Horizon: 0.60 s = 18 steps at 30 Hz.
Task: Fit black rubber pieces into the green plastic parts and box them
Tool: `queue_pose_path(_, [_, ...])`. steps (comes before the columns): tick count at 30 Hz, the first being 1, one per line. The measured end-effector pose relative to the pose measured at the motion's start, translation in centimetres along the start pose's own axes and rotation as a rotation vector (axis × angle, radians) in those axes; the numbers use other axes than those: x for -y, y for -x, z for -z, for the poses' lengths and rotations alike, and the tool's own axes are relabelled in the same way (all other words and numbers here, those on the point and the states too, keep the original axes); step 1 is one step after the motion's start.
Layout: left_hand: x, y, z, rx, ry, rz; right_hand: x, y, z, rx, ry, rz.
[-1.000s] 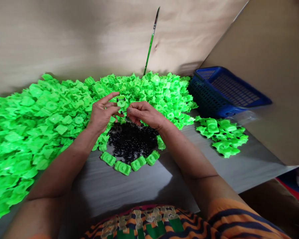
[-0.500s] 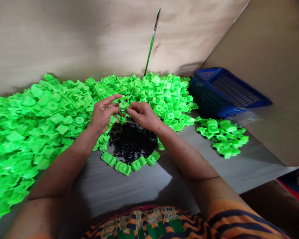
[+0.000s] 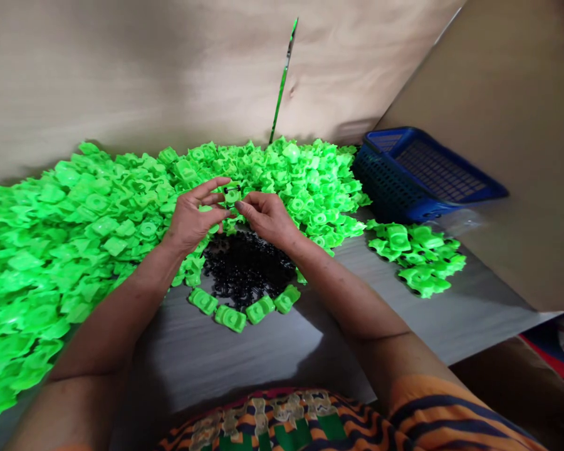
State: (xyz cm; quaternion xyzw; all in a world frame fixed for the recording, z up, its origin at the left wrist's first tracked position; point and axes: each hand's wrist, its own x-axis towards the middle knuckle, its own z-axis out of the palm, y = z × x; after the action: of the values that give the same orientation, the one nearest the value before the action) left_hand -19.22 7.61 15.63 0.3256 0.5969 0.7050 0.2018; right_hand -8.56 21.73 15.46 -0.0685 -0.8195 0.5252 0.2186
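Observation:
Between my hands is a green plastic toy car body (image 3: 232,196), held up above a heap of black wheel axles (image 3: 251,266). My left hand (image 3: 195,213) grips the body by its left side, thumb below and index finger stretched over the top. One black axle with small wheels (image 3: 232,188) lies across its far end. My right hand (image 3: 269,216) pinches at the near end, where a second dark axle partly shows; the fingertips hide most of it. Several green car bodies (image 3: 230,318) lie in an arc along the near side of the black heap.
A big pile of green car bodies (image 3: 98,219) spreads over the left and back of the grey table (image 3: 272,357). A smaller green group (image 3: 423,257) lies at right, before a blue basket (image 3: 413,175). A thin green-and-dark stick (image 3: 282,88) rises from the pile against the wooden wall.
My left thumb has shifted to the near end of the car body, close to the right fingertips. The view has moved slightly; the loose pieces lie as before.

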Motion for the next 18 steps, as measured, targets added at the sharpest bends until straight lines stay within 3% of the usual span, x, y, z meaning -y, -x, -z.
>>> queue_pose_path(18, [0.0, -0.3, 0.4, -0.068, 0.055, -0.027, 0.2, -0.2, 1.1, 0.046, -0.209, -0.082])
